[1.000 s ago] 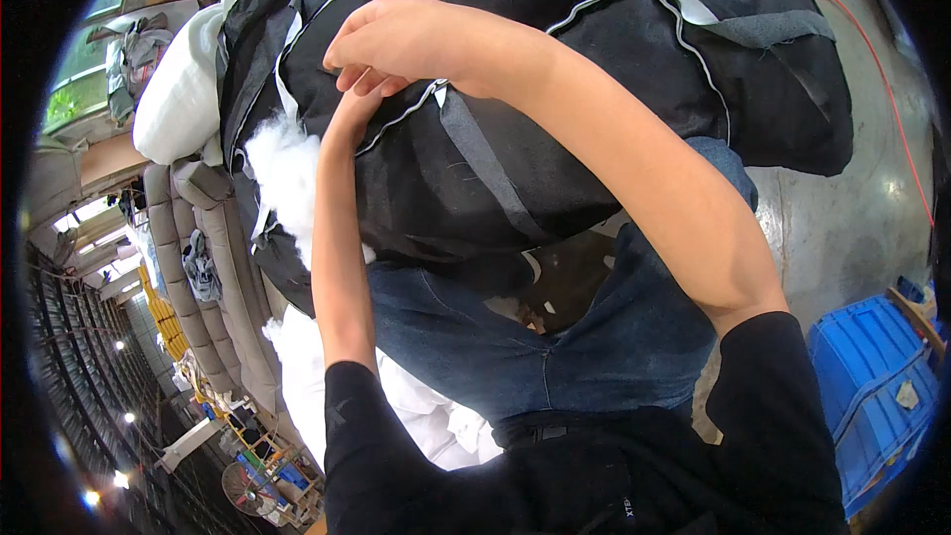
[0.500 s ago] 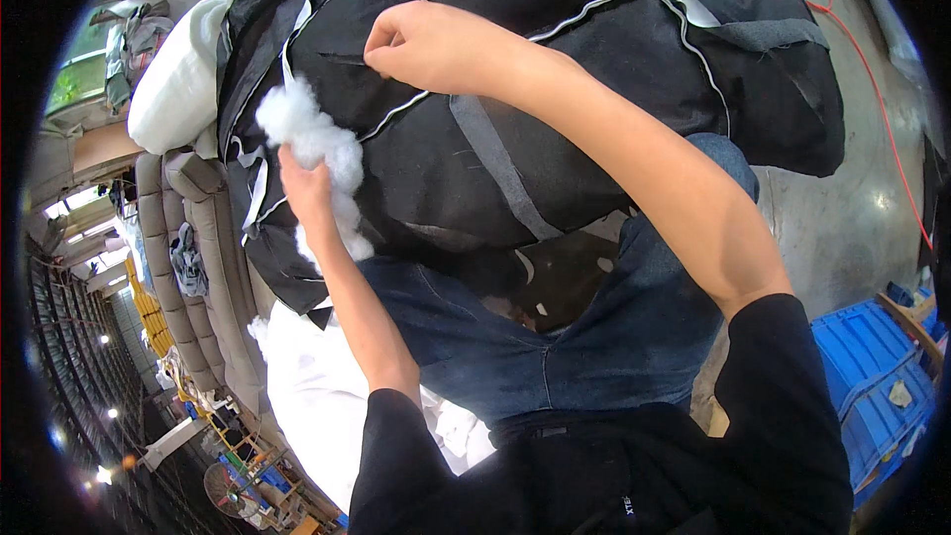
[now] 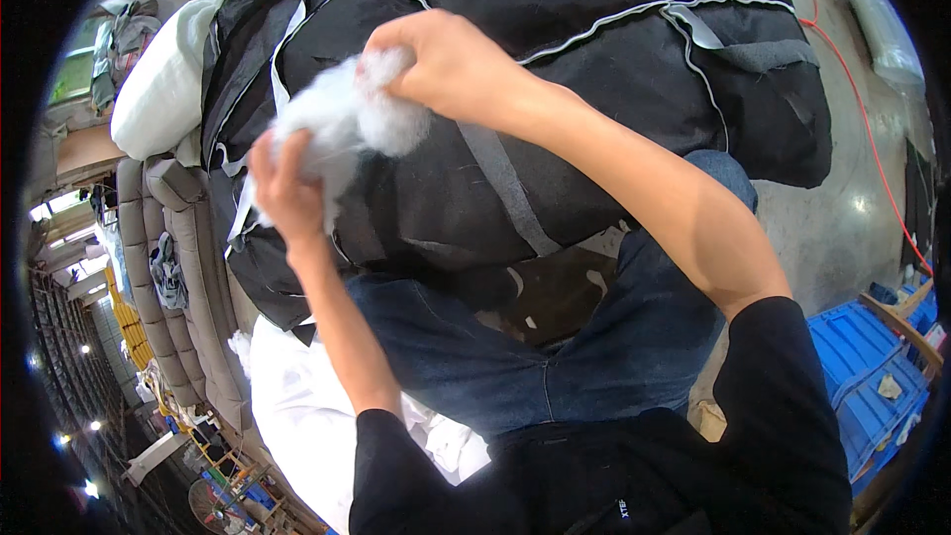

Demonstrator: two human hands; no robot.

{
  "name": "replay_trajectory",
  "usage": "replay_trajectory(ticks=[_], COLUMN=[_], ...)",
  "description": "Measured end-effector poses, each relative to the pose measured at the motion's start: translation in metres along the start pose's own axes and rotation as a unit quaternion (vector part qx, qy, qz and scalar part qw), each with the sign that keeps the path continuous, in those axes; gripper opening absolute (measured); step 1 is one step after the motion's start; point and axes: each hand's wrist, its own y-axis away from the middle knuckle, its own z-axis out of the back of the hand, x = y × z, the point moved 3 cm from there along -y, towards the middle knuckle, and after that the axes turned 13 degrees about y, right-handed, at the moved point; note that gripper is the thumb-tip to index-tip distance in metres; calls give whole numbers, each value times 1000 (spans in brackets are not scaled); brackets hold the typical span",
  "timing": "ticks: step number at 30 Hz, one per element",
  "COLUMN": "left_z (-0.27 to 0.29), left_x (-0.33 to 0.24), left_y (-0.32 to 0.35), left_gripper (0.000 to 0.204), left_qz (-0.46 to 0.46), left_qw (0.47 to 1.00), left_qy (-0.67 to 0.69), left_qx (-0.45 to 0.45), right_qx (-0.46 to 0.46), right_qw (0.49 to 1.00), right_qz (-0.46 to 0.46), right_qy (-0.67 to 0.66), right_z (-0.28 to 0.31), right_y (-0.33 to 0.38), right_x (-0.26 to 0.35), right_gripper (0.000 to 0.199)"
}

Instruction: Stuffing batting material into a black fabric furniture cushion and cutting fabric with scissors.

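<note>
Your right hand (image 3: 421, 54) pinches the fluff (image 3: 342, 109) at its right; your left hand (image 3: 287, 188), blurred, grasps its left. Fluff is one clump between them, over the black cover's (image 3: 614, 144) left side, not yet set down. Cover bulges, apparently part-filled; can't tell how much remains. White bag (image 3: 297, 401) near left.

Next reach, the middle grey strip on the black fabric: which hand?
Likely the right hand: it's nearer the grey strip; the left hand is farther left. Both hold white fluff, though.

Bright centre, black fisheye rim
</note>
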Motion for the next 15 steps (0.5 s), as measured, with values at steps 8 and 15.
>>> replay_trajectory(ticks=[8,15], left_z=[56,-17], left_x=[64,-113], left_y=[-46,-59], left_gripper=[81,80], left_qz=[69,-12], left_qw=[957,969], left_qy=[-142,186], left_qx=[243,164], right_qx=[-126,153], right_qw=[981,845], right_qz=[-73,-186], right_qy=[-124,-478], right_z=[25,-30], right_y=[-17,3], right_x=[-21,-7], right_gripper=[31,23])
